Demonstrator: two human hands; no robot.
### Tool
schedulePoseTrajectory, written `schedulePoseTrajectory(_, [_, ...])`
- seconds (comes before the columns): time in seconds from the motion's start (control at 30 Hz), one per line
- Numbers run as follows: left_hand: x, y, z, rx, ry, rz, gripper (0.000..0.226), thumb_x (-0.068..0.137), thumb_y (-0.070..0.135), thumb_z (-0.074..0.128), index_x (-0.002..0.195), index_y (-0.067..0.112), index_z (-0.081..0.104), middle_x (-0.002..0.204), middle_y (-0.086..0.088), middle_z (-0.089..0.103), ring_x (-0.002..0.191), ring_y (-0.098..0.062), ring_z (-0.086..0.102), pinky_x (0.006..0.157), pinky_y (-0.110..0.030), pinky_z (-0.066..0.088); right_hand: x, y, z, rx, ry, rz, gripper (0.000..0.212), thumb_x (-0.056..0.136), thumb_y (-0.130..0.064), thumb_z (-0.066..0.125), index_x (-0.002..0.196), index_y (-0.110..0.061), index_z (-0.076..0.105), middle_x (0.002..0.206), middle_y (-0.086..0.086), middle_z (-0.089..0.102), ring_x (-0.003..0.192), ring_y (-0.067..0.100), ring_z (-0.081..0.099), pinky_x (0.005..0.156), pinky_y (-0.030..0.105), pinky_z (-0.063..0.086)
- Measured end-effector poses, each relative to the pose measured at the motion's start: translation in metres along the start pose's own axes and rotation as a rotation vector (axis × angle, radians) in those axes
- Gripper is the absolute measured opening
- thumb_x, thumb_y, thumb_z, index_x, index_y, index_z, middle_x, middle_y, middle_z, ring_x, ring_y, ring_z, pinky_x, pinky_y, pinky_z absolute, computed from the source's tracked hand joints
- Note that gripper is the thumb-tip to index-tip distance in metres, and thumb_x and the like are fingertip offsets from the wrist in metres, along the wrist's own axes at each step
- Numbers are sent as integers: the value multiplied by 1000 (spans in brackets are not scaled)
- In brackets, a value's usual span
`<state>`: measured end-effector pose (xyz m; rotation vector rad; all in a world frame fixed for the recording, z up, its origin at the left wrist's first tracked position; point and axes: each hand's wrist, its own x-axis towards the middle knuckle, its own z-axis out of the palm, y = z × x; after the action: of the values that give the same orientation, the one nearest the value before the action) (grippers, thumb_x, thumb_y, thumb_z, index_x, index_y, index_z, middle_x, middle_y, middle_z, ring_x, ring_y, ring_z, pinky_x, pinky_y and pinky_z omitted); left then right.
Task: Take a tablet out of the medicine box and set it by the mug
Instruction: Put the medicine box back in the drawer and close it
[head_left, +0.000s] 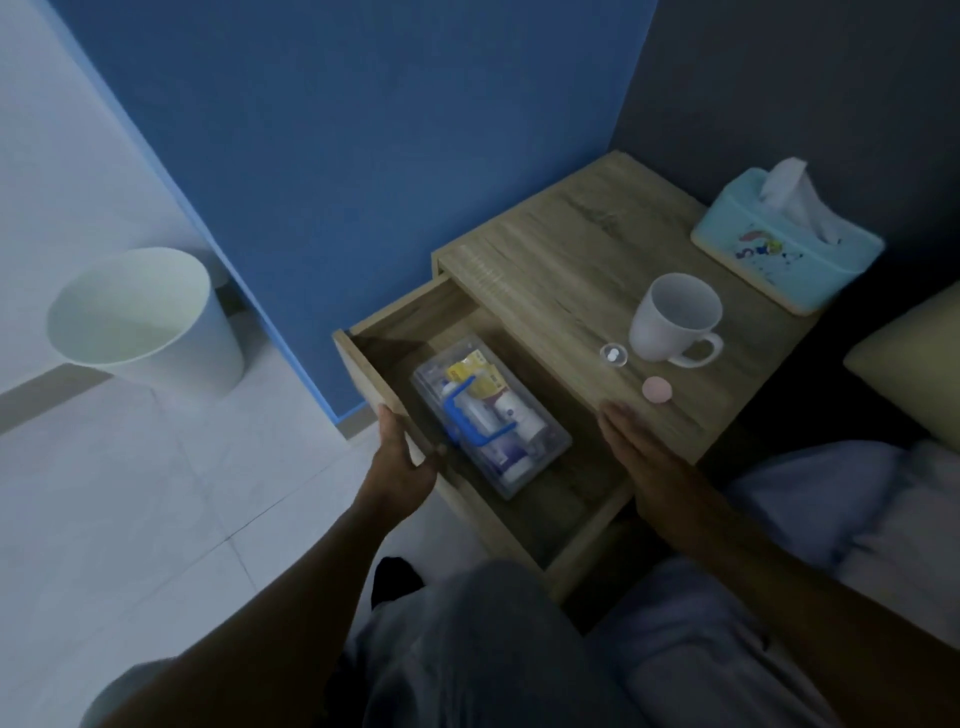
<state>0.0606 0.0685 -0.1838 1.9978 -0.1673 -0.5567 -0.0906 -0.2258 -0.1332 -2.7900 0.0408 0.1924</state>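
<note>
A white tablet (613, 355) sits in a small clear dish (613, 356) on the table (561, 270), just beside the white mug (672, 318). The clear medicine box (488, 415) lies in the open drawer (410, 322). The left hand (402, 457) grips the drawer's front edge; the right hand (631, 441) lies flat and open, holding nothing.
</note>
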Motion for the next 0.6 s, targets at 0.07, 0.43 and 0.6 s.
schedulePoseTrajectory(0.07, [1, -10, 7, -36, -61, -91, 87, 88, 37, 63, 151, 34, 2, 157, 2, 30, 139, -25, 36, 103, -36, 40, 2, 5, 1, -106, 41, -9, 78, 85, 17, 53, 155, -4, 26, 166, 14, 20, 155, 29, 16, 125, 45, 21])
schedulePoseTrajectory(0.43, [27, -12, 32, -153, -149, -65, 82, 93, 39, 57, 151, 36, -1, 152, 13, 36, 88, 31, 46, 79, -6, 41, 16, 13, 10, -71, 93, 49, 85, 83, 10, 61, 156, -11, 24, 164, -3, 5, 153, 17, 6, 120, 23, -10])
schedulePoseTrajectory(0.6, [51, 3, 57, -227, -174, -63, 85, 95, 32, 54, 152, 34, -9, 154, 5, 34, 83, 35, 49, 66, 0, 46, 19, 14, 11, 101, 157, 91, 72, 89, 12, 53, 153, -13, 33, 166, 2, 18, 154, 17, 10, 124, 36, 8])
